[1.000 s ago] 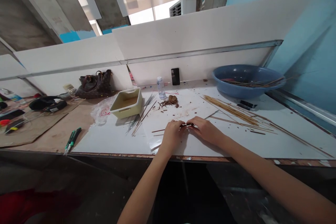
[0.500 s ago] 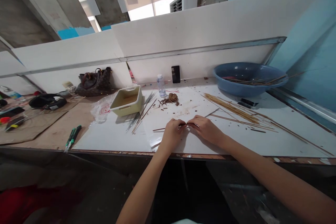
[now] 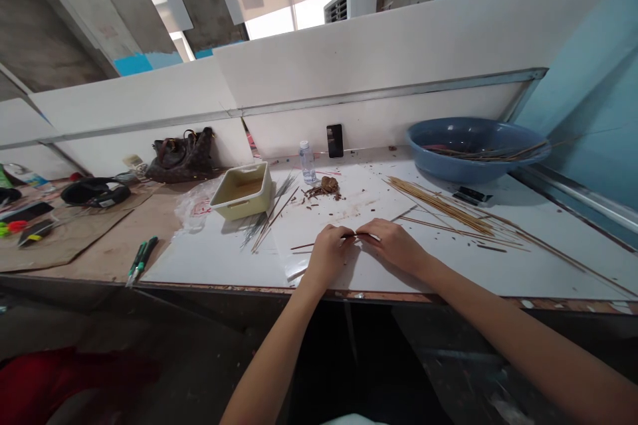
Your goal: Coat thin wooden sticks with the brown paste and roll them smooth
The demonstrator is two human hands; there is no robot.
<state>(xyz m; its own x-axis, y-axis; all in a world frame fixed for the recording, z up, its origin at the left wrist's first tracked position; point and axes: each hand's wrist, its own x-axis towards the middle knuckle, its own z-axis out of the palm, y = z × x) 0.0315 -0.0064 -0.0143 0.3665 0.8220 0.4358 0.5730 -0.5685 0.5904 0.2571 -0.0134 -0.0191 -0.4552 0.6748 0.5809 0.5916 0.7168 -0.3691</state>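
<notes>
My left hand (image 3: 329, 254) and my right hand (image 3: 395, 244) rest close together on the white table top (image 3: 214, 259), fingertips meeting. Both pinch a thin short stick (image 3: 355, 235) between them, held low over the surface. A few loose thin sticks (image 3: 302, 247) lie just left of my left hand. A long bundle of pale bamboo sticks (image 3: 438, 206) lies to the right of my right hand. A small brown clump of material (image 3: 326, 187) sits beyond my hands.
A cream rectangular tray (image 3: 242, 191) with thin dark sticks (image 3: 272, 211) beside it stands at the left. A blue basin (image 3: 473, 146), a small bottle (image 3: 308, 163) and a phone (image 3: 334, 140) line the back. Green-handled tools (image 3: 141, 259), a handbag (image 3: 182, 156) and a plastic bag (image 3: 194, 209) lie leftward.
My hands have stayed together on the stick, shifting only slightly. The view has drifted a little.
</notes>
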